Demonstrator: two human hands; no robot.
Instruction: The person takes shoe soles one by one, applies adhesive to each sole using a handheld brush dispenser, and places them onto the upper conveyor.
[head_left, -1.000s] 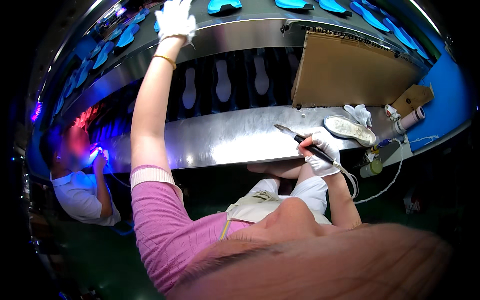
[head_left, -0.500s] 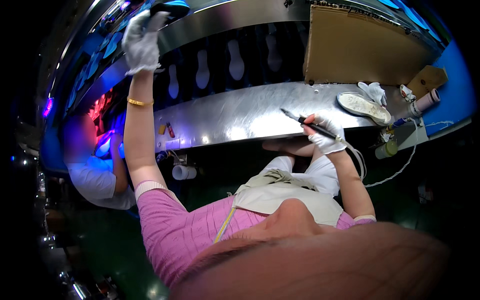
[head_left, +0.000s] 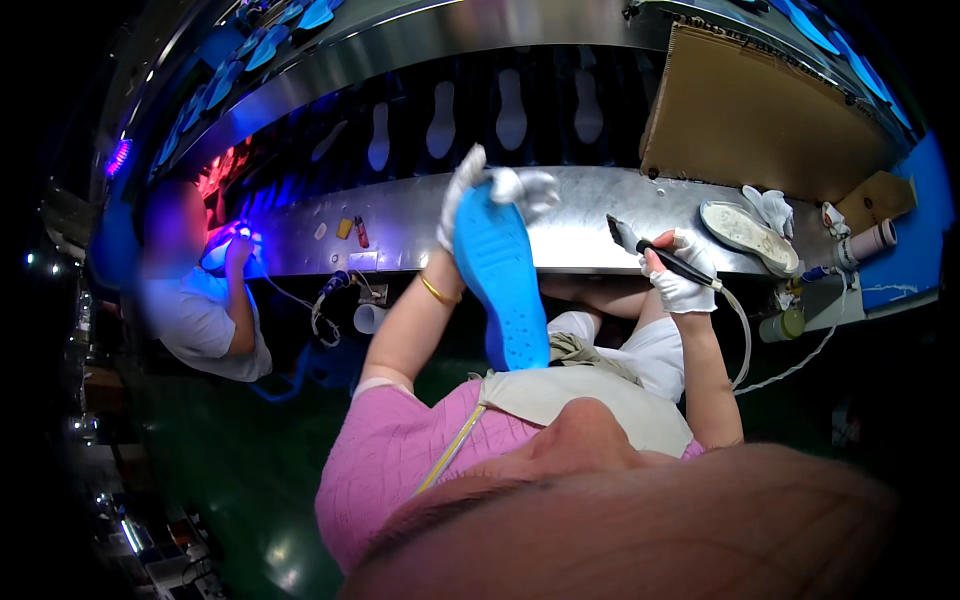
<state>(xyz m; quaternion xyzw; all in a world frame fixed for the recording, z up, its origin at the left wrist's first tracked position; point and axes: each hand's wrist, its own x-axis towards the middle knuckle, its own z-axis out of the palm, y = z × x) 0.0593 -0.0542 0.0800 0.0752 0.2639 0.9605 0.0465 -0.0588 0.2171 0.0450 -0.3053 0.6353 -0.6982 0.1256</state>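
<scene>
My left hand point(head_left: 470, 195), in a white glove, grips a blue shoe sole point(head_left: 495, 265) by its far end. The sole hangs lengthwise in front of my lap, with grooves across its upper part and small holes near its lower end. My gloved right hand point(head_left: 688, 272), its fingertips bare, is closed around the black handle of a brush point(head_left: 630, 236). Its bristles point to the far left above the metal bench point(head_left: 590, 200), and a pale tube runs from the handle's back end. Right of the brush, a whitish, residue-covered sole point(head_left: 735, 232) lies on the bench.
A white cloth or glove point(head_left: 770, 210) touches the whitish sole. Behind stands a cardboard sheet point(head_left: 775, 110). Pale sole shapes point(head_left: 512, 110) line a dark rack beyond the bench. Small yellow point(head_left: 344, 228) and red point(head_left: 361, 234) items lie left, near a co-worker point(head_left: 205, 335).
My left hand has come down from the far left conveyor to before my body, bringing the blue sole along. My right hand with the brush has shifted slightly right in view.
</scene>
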